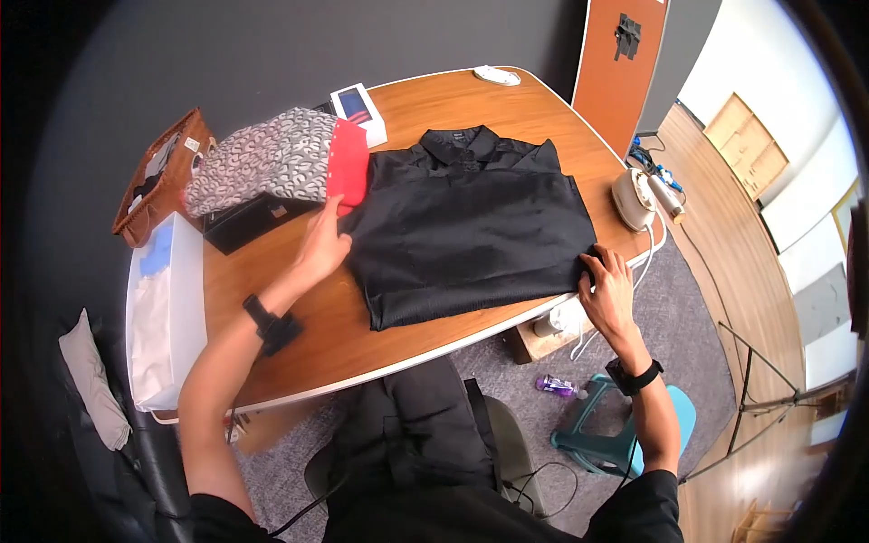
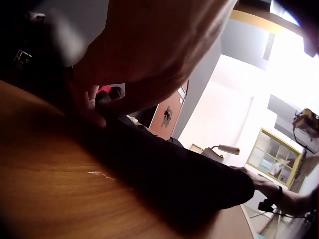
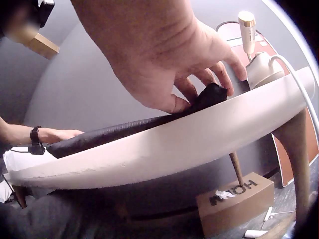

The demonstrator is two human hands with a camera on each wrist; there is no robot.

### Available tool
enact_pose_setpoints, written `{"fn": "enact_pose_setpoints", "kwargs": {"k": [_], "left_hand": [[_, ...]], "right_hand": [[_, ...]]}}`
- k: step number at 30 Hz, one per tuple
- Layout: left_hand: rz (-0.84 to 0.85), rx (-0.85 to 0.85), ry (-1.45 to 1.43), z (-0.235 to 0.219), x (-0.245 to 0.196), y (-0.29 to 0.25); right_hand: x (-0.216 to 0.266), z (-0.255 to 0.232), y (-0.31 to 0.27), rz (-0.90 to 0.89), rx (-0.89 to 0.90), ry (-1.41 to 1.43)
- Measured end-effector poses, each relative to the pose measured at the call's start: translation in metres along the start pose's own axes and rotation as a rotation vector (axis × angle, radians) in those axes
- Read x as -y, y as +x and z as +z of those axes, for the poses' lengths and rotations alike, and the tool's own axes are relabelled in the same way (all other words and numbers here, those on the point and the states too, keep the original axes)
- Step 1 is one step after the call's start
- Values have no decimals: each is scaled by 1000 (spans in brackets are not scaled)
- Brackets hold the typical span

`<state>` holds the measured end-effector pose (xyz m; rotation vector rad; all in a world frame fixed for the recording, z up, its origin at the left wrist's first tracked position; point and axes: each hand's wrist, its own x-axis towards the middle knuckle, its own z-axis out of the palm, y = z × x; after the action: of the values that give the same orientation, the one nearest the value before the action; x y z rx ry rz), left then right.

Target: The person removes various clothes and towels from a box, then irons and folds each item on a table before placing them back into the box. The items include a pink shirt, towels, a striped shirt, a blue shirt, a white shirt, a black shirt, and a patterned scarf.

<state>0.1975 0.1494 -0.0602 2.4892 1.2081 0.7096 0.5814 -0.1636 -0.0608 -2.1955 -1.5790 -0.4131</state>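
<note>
A black collared shirt lies folded on the wooden table, its collar at the far side and a straight folded edge toward me. My left hand is at the shirt's left edge, with cloth between thumb and fingers in the left wrist view; its forefinger reaches close to the red band of a patterned bag. At the near right corner, my right hand pinches the shirt. Its thumb and curled fingers draw up a small peak of cloth beside the white table edge.
A handheld steamer with a white cord stands at the right edge. Left of the shirt are a black box, a brown basket and a white box of cloth. A teal stool stands on the floor.
</note>
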Motion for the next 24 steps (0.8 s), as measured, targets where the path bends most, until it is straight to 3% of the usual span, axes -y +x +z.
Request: {"fn": "enact_pose_setpoints", "kwargs": {"k": [2, 3, 6, 9, 10, 12, 15, 18, 22, 24], "left_hand": [[-26, 90, 101, -25, -21, -16], [174, -48, 209, -28, -24, -22], [389, -25, 84, -38, -66, -43], [671, 248, 53, -36, -105, -71], [727, 252, 107, -33, -114, -79], [691, 337, 236, -23, -111, -90], [667, 423, 404, -8, -96, -96], [814, 270, 499, 0, -95, -107], [894, 263, 353, -1, -115, -116], [917, 296, 305, 0, -122, -124]], "right_hand": [[-1, -4, -4, 31, -2, -4], [0, -6, -6, 39, -15, -16], [20, -19, -3, -73, -118, 66], [42, -20, -2, -189, 8, 195], [46, -20, -3, -219, 68, 200], [39, -11, -9, -211, 158, 141], [27, -12, -14, -190, 119, 89], [6, -11, -22, -132, 98, 53], [-25, -11, -23, -27, 41, 43], [-32, -20, -16, -53, 19, -92]]}}
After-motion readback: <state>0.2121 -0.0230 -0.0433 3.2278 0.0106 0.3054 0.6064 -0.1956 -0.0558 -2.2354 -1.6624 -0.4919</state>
